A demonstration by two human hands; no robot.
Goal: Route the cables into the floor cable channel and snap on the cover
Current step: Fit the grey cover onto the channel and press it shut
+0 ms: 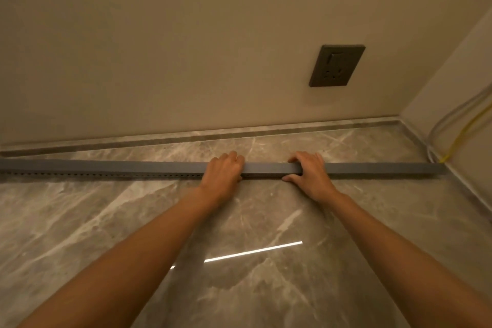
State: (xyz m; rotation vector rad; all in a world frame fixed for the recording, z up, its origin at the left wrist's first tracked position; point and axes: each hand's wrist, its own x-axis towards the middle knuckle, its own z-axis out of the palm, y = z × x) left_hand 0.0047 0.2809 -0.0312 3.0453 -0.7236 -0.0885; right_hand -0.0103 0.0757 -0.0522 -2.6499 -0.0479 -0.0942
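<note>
A long grey cable channel lies on the floor parallel to the wall, its slotted side showing on the left stretch. A grey cover sits along its top. My left hand rests on the cover near the middle, fingers curled over its far edge. My right hand grips the channel and cover a little to the right, thumb on the near side and fingers over the top. A yellow cable and white cables run down the right wall and enter the channel's right end.
The polished marble floor reflects a light strip. A dark wall socket sits on the beige wall above the channel's right part. A stone skirting runs along the wall base. The room corner is at the far right.
</note>
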